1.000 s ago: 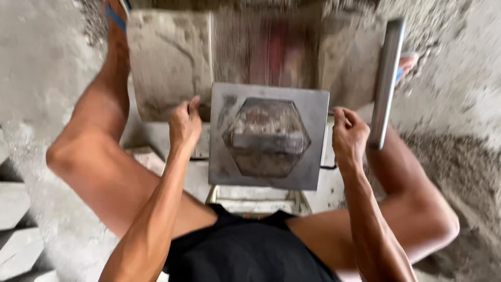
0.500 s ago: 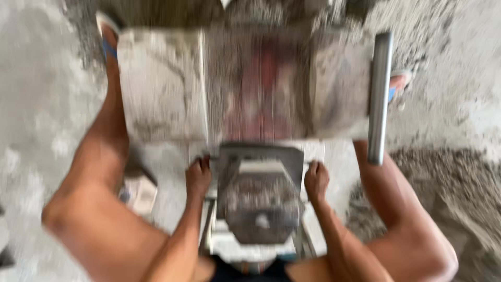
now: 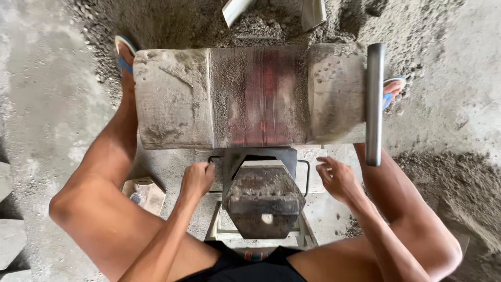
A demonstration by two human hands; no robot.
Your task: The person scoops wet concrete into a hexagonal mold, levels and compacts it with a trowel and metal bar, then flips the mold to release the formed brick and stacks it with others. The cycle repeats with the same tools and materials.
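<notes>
Head view — one hexagonal mould (image 3: 263,201); left hand (image 3: 197,178) grip closed on handle (image 3: 213,159), right hand (image 3: 338,179) open — empty.

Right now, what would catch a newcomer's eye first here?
A dark hexagonal mould sits at centre between the person's knees, with the left hand closed on a thin handle beside it and the right hand open on the other side. Above it lies a wide dusty bench with a red-streaked middle.
</notes>
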